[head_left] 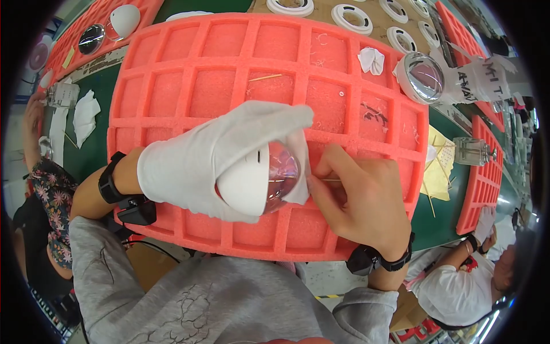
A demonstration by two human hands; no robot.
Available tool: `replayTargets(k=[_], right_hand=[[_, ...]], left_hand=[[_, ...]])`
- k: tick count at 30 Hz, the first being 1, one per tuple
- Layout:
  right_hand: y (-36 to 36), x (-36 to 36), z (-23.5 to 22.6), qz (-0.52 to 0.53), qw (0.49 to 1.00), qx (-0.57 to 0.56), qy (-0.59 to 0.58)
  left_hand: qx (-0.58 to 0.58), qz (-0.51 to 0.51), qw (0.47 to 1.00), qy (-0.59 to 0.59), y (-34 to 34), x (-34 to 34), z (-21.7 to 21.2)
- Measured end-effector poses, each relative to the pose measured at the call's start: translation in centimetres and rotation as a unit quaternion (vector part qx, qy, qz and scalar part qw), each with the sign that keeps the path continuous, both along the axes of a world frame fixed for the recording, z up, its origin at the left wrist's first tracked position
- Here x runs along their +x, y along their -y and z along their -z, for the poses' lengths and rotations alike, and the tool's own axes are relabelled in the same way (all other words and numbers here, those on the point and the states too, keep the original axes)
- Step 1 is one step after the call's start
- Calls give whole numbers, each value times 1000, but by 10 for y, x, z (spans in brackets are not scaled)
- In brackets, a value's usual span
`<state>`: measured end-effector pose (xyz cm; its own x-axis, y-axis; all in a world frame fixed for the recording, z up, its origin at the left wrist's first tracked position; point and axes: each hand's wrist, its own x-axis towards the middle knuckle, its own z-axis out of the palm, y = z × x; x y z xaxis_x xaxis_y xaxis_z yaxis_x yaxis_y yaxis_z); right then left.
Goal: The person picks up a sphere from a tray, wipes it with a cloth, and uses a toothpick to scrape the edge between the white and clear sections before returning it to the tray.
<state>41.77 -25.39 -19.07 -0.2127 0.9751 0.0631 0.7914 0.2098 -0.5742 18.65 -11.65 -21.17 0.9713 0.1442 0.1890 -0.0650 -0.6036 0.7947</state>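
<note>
My left hand [200, 157], in a white glove, grips a round white housing with a shiny clear dome [260, 183] over the orange foam tray [172, 92]. A white cloth [298, 172] is pressed against the dome's right side under the gloved fingers. My right hand [358, 195] is bare and pinches a thin wooden stick [327, 180] whose tip points at the dome's edge. Both hands hover just above the tray's front cells.
Another domed unit [422, 77] and a crumpled cloth [371, 59] lie at the tray's far right. White rings [352, 17] sit on cardboard behind. More orange trays [484, 183] flank both sides. Other people work at the left [43, 178] and lower right [464, 281].
</note>
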Motion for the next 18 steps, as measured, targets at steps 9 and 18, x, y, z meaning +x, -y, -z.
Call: replayTargets(k=[9, 18], right_hand=[[4, -23, -15, 69, 992, 84, -63], [-8, -55, 6, -41, 988, 138, -61]], left_hand=[[12, -32, 996, 78, 6, -15, 17], [24, -57, 994, 90, 7, -37, 28]])
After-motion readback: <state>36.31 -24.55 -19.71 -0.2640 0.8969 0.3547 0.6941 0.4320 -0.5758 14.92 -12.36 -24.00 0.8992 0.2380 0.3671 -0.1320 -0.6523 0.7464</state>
